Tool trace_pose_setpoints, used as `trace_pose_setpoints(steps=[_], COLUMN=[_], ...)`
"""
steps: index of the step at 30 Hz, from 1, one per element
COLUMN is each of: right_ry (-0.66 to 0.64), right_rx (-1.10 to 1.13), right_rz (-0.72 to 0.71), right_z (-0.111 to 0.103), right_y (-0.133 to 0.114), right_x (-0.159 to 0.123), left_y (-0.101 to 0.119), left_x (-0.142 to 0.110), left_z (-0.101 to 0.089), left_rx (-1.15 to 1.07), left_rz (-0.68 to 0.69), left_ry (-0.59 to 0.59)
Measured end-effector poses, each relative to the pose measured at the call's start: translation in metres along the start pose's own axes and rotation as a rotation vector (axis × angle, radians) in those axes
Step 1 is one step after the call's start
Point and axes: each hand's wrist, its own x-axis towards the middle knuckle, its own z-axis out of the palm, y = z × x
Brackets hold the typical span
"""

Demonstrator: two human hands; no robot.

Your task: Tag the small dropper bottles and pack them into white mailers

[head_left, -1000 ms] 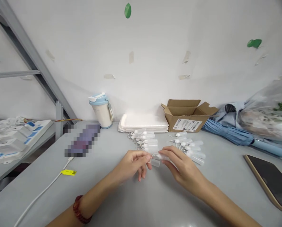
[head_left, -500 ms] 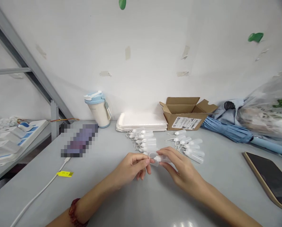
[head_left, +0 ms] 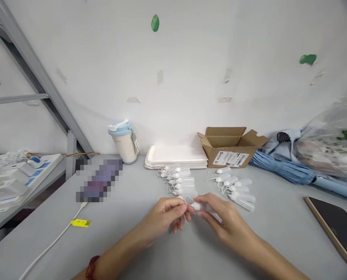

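Note:
My left hand (head_left: pixel 161 217) and my right hand (head_left: pixel 224 219) meet above the grey table (head_left: pixel 138 245). Between their fingertips is a small clear plastic bottle (head_left: pixel 197 206) with a white tip and a thin loop at its cap. My left fingers pinch the loop end; my right fingers are wrapped round the bottle's body. Just behind the hands lie two rows of the same bottles, one row (head_left: pixel 180 181) in the middle and one row (head_left: pixel 237 190) to the right.
At the back stand a blue-lidded cup (head_left: pixel 124 142), a stack of white trays (head_left: pixel 176 156) and an open cardboard box (head_left: pixel 230 146). A blue umbrella (head_left: pixel 290 171) and plastic bag lie right, a tablet (head_left: pixel 336 227) front right, a white cable (head_left: pixel 53 241) left.
Both hands stay together on the small bottle, with only slight finger movement. The camera has tilted a little, so the scene sits lower in the frame.

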Motion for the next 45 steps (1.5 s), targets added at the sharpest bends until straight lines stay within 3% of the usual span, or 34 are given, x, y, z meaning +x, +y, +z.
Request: trace_pose_setpoints(steps=[12, 19, 28, 35, 45], right_ry=[-0.076, -0.049, -0.045, -0.034, 0.0], right_rx=[0.059, 0.08, 0.059, 0.055, 0.038], right_rz=[0.137, 0.167, 0.12, 0.127, 0.041], right_z=[0.007, 0.009, 0.011, 0.009, 0.007], right_y=[-0.001, -0.002, -0.004, -0.008, -0.009], right_x=[-0.002, -0.001, -0.001, 0.0, 0.0], left_y=[-0.005, -0.003, -0.004, 0.0, 0.004], left_x=[0.002, 0.001, 0.001, -0.002, -0.003], left_z=[0.002, 0.001, -0.003, -0.004, -0.003], left_rx=[0.027, -0.131, -0.043, -0.263, -0.316], left_rz=[-0.045, -0.076, -0.07, -0.123, -0.079], left_ry=[0.066, 0.115, 0.091, 0.0, -0.058])
